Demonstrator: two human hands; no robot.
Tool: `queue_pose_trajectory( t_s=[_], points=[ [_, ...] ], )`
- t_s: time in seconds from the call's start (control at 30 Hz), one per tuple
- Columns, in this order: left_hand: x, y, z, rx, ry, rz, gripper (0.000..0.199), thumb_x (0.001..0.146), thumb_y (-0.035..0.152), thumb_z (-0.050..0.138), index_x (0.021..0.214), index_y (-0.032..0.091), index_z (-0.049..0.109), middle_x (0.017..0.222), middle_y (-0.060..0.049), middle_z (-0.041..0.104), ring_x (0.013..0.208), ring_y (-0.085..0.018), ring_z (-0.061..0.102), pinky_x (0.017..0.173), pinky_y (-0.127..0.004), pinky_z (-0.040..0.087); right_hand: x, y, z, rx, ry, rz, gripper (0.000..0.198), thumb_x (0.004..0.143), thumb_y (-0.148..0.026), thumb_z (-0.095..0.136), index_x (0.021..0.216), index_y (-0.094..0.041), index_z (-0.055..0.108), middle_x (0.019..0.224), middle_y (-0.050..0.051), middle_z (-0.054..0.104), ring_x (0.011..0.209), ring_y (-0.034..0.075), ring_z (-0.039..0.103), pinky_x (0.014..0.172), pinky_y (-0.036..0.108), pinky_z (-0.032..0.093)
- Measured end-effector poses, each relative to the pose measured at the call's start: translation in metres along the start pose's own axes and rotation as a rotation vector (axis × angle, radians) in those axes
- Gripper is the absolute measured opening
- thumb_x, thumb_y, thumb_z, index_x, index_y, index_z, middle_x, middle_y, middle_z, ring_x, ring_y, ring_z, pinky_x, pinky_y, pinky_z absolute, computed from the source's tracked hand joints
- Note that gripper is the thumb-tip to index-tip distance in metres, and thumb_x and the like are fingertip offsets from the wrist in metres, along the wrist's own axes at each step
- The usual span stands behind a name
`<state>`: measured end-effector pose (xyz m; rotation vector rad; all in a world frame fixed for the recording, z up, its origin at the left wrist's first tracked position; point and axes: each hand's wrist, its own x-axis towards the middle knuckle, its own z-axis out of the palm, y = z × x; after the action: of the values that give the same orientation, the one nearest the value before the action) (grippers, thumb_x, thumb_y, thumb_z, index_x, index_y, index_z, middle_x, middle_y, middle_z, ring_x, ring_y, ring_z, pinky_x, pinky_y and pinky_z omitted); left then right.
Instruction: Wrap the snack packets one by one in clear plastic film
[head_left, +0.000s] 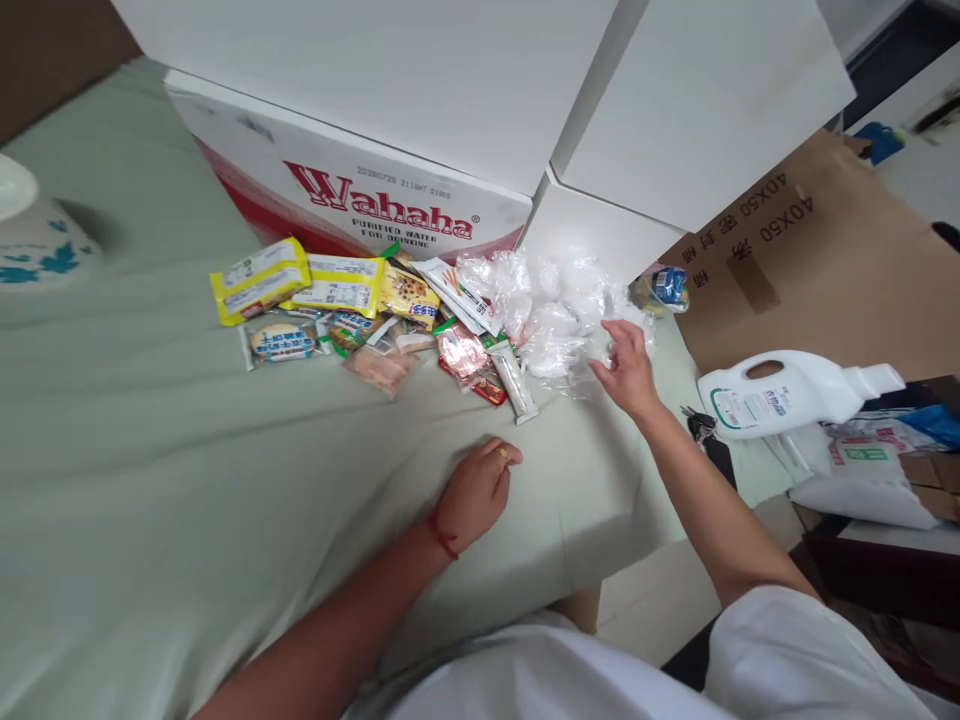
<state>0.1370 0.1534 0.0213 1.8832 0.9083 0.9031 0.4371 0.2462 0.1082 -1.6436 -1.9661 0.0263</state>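
Observation:
My left hand [475, 492], with a ring and a red cord bracelet [442, 538], rests on the pale green sheet [225, 480], its fingers curled in and no object showing in them. Beside the crumpled clear plastic bags [559, 325], my right hand [628, 368] is open, thumb and fingers apart. To the left of those bags lie packaged snacks: yellow packets [341, 285], a clear-wrapped biscuit [281, 343], a pink packet [461, 350] and a slim white wrapped stick [514, 382].
Behind the snacks stands a Wahaha water carton [360, 190] with white boxes [390, 70] above. On the right are a brown cardboard sheet [817, 240], a white detergent bottle [787, 395], keys [701, 425] and a small blue packet [670, 286]. A white patterned container [41, 235] stands at far left.

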Motion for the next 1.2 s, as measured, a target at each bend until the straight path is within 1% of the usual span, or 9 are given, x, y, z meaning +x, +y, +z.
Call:
queue_pose_trajectory(
  t_s=[0.07,0.17,0.27,0.37,0.5,0.67,0.83,1.07,1.2],
  points=[
    [0.001,0.001,0.002,0.014,-0.021,-0.017,0.032,0.083,-0.001,0.044,0.094,0.018,0.066,0.093,-0.007,0.070,0.086,-0.020,0.068,0.081,-0.034,0.054,0.019,-0.012,0.015,0.007,-0.048,-0.068,0.044,0.090,-0.047,0.069,0.129,-0.025,0.069,0.152,0.015,0.050,0.100,0.025,0.066,0.083,0.043,0.059],
    [0.001,0.003,0.001,-0.034,-0.026,-0.056,0.028,0.083,0.002,0.046,0.091,0.019,0.067,0.092,-0.006,0.071,0.083,-0.020,0.066,0.080,-0.034,0.053,0.044,-0.032,0.012,0.046,-0.027,-0.118,0.026,0.094,-0.046,0.063,0.098,-0.023,0.074,0.130,0.013,0.066,0.108,0.028,0.066,0.089,0.044,0.056],
    [0.004,0.004,-0.002,-0.180,0.012,-0.129,0.022,0.085,0.007,0.049,0.090,0.019,0.068,0.091,-0.005,0.071,0.081,-0.018,0.065,0.079,-0.032,0.051,0.049,-0.063,-0.019,0.192,0.241,0.022,0.020,0.092,-0.043,0.067,0.094,-0.023,0.070,0.091,0.004,0.069,0.083,0.020,0.065,0.075,0.034,0.054],
    [0.007,0.005,-0.003,-0.392,0.059,-0.238,0.012,0.089,0.019,0.056,0.091,0.019,0.068,0.084,-0.003,0.069,0.077,-0.017,0.063,0.074,-0.030,0.050,0.023,-0.102,-0.043,0.597,0.450,0.299,0.024,0.086,-0.044,0.074,0.088,-0.024,0.061,0.068,-0.005,0.054,0.056,0.010,0.046,0.050,0.021,0.037],
    [0.011,0.008,-0.007,-0.731,0.079,-0.323,0.030,0.091,0.047,0.065,0.099,0.019,0.065,0.085,-0.002,0.066,0.071,-0.015,0.060,0.064,-0.027,0.047,-0.045,-0.146,-0.022,1.094,0.221,0.729,0.042,0.068,-0.039,0.087,0.078,-0.024,0.049,0.057,-0.011,0.037,0.047,0.006,0.028,0.041,0.017,0.020],
    [0.012,0.014,-0.017,-1.179,0.088,-0.401,0.073,0.085,0.072,0.068,0.139,0.027,0.050,0.127,-0.010,0.061,0.099,-0.021,0.067,0.071,-0.032,0.058,-0.110,-0.170,0.027,1.154,0.047,0.980,0.048,0.066,-0.049,0.089,0.076,-0.023,0.050,0.056,-0.011,0.039,0.047,0.006,0.022,0.041,0.018,0.017],
    [0.013,0.013,-0.026,-1.320,-0.004,-0.487,0.075,0.075,0.069,0.080,0.135,0.030,0.057,0.124,-0.008,0.064,0.099,-0.022,0.066,0.077,-0.036,0.060,-0.123,-0.170,0.027,0.941,-0.001,0.846,0.042,0.075,-0.057,0.082,0.080,-0.022,0.060,0.059,-0.008,0.046,0.050,0.008,0.031,0.047,0.023,0.024],
    [0.015,0.009,-0.024,-1.180,-0.016,-0.486,0.052,0.062,0.058,0.089,0.075,0.017,0.060,0.073,0.000,0.059,0.068,-0.013,0.056,0.066,-0.027,0.048,-0.133,-0.151,0.022,0.521,-0.046,0.525,0.030,0.094,-0.051,0.064,0.091,-0.021,0.069,0.075,-0.001,0.060,0.066,0.015,0.049,0.062,0.028,0.043],
    [0.015,0.011,-0.021,-1.100,0.026,-0.455,0.053,0.063,0.058,0.089,0.067,0.017,0.056,0.062,0.006,0.050,0.059,-0.008,0.042,0.059,-0.023,0.036,-0.137,-0.151,0.027,0.121,0.056,0.214,0.041,0.092,-0.044,0.067,0.128,-0.023,0.067,0.122,0.012,0.065,0.107,0.027,0.059,0.090,0.043,0.053]
  ],
)
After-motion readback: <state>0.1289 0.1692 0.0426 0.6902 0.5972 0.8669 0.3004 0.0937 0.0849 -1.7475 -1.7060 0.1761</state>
